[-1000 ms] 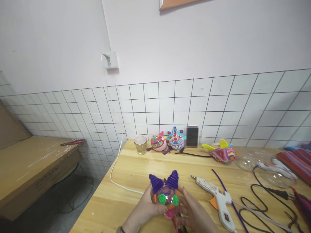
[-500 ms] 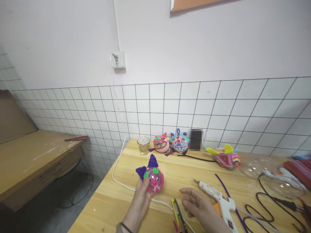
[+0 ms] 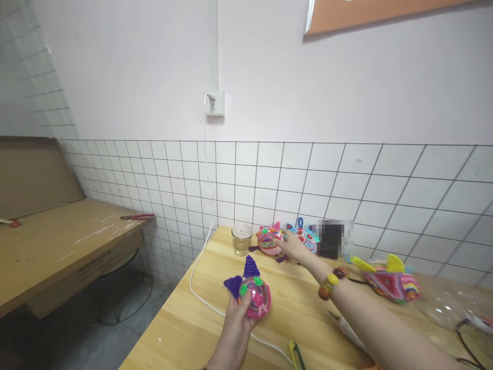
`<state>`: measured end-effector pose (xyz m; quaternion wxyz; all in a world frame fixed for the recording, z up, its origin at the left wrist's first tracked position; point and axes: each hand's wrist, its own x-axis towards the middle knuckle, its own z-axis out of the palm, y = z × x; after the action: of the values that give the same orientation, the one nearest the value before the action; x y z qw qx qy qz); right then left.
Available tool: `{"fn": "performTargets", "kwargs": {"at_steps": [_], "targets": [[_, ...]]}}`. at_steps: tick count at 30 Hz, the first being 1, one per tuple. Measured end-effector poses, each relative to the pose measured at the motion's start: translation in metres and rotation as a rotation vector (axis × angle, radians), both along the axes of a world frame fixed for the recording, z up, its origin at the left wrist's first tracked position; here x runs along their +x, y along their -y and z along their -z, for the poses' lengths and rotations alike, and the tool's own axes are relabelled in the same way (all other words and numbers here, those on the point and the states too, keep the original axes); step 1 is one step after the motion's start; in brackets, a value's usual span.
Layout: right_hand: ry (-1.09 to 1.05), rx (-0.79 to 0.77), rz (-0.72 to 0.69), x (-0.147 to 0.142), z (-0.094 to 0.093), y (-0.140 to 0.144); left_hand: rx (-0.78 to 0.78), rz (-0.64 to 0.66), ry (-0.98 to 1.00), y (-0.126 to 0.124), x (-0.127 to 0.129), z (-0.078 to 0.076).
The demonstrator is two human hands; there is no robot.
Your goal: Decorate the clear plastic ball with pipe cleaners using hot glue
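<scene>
While your left hand has its grip closed round the purple-eared ball just in front of the glass, keep it level as your open right hand touches the pink ball beside that glass.

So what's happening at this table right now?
A person is at a wooden table doing craft work. The left hand holds a clear plastic ball ornament with purple cone ears and green eyes. The right hand, a beaded bracelet on its wrist, reaches to the back of the table and touches a pink finished animal-face ornament beside a small glass cup. A striped fish-shaped ornament lies to the right.
</scene>
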<state>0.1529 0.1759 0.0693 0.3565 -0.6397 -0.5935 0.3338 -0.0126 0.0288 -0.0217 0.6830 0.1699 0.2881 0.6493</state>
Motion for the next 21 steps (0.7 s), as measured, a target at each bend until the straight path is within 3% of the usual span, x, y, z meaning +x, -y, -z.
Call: {"fn": "performTargets", "kwargs": {"at_steps": [5, 8, 13, 21], "targets": [[-0.037, -0.324, 0.111, -0.022, -0.001, -0.031, 0.001, -0.009, 0.028, -0.007, 0.004, 0.014], [-0.087, -0.433, 0.184, -0.028, 0.007, -0.040, 0.003, 0.007, -0.002, -0.008, 0.006, 0.022], [-0.149, -0.454, 0.186, -0.026, 0.024, -0.046, 0.021, 0.025, -0.055, -0.009, 0.007, 0.028], [-0.259, -0.330, -0.014, -0.008, 0.045, -0.036, 0.047, 0.053, -0.100, -0.011, 0.006, 0.028]]}}
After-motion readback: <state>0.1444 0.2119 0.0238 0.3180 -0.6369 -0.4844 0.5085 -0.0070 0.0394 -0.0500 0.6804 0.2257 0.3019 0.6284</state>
